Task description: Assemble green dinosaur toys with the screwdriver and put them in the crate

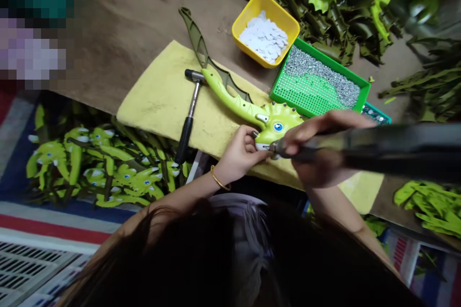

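Note:
A lime-green plastic toy dragon (264,117) lies on a yellow foam pad (162,98), with a blue eye and a dark green wing (203,50) stretching toward the far side. My left hand (242,152), wearing a gold bangle, grips the dragon's head near the snout. My right hand (320,146) is shut around a long black electric screwdriver (396,148). Its metal tip meets the head at the white snout piece, and my fingers partly hide the contact point. A steel-headed hammer (190,108) with a black grip lies on the pad, left of the dragon.
A yellow tub (252,9) holds white discs, and a green perforated tray (317,48) holds small metal fasteners. Heaps of dark green wings (342,24) lie on the brown work surface (118,24). Lime-green dragon parts (97,168) lie lower left. Hair covers the bottom of the view.

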`<state>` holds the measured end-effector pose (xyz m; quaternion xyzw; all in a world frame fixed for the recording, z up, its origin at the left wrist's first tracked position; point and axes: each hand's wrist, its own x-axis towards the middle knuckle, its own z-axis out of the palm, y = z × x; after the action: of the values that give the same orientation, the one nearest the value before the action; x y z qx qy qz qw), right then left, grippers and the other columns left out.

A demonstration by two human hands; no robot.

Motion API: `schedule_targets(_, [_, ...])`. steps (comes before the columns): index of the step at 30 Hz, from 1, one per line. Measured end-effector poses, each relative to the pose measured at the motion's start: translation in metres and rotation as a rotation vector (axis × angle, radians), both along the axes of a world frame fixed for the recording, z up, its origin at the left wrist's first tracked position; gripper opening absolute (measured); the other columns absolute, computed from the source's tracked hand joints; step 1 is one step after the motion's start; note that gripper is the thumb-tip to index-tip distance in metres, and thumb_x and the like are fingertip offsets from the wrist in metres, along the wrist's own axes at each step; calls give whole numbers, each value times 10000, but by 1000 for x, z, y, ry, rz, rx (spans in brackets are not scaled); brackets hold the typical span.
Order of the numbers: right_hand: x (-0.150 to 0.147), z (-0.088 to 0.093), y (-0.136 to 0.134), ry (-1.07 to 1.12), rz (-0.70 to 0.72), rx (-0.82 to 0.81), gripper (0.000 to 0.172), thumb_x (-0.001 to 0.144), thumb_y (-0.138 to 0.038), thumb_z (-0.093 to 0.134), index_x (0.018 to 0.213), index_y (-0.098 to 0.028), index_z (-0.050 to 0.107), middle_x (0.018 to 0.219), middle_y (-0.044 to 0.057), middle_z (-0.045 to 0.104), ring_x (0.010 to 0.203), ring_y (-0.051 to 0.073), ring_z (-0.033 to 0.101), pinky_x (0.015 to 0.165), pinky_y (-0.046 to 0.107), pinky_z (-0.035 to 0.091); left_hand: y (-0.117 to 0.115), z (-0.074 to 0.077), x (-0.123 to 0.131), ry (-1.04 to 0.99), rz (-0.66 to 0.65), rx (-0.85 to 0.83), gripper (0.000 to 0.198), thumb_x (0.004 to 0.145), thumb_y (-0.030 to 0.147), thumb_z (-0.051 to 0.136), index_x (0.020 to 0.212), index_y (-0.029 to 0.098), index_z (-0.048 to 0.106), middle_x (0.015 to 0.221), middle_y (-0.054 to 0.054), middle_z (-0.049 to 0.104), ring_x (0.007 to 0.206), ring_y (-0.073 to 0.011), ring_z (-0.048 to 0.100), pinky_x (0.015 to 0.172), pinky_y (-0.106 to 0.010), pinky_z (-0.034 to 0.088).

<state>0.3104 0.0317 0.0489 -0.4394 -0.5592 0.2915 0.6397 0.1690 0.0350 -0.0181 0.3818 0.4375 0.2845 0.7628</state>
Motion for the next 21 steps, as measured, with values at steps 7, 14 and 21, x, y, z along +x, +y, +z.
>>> schedule_targets(7, [38, -31, 118, 128, -697, 238, 494, 793, -642, 615, 1053, -234, 516, 827, -20, 606, 484, 60, 487, 452, 255, 412, 11, 3, -14, 562, -215, 641, 469, 652, 340, 832, 959, 198, 507, 739, 38, 552, 672, -142, 581, 620, -264, 455])
schedule_targets(14, [52, -56, 125, 21, -608, 20, 688, 684, -831, 544, 1117, -303, 458, 817, -3, 582, 566, 130, 479, 570, 356, 436, 8, -6, -13, 577, -192, 880, 390, 769, 469, 731, 997, 191, 581, 685, 10, 545, 640, -159, 555, 660, -290, 480])
schedule_targets(21, [43, -55, 122, 40, -628, 24, 664, 642, -841, 577, 1083, -348, 511, 720, -37, 609, 545, 151, 485, 582, 402, 489, 5, -6, -13, 597, -159, 845, 423, 744, 449, 745, 1043, 194, 588, 678, 23, 551, 581, -139, 536, 618, -274, 480])
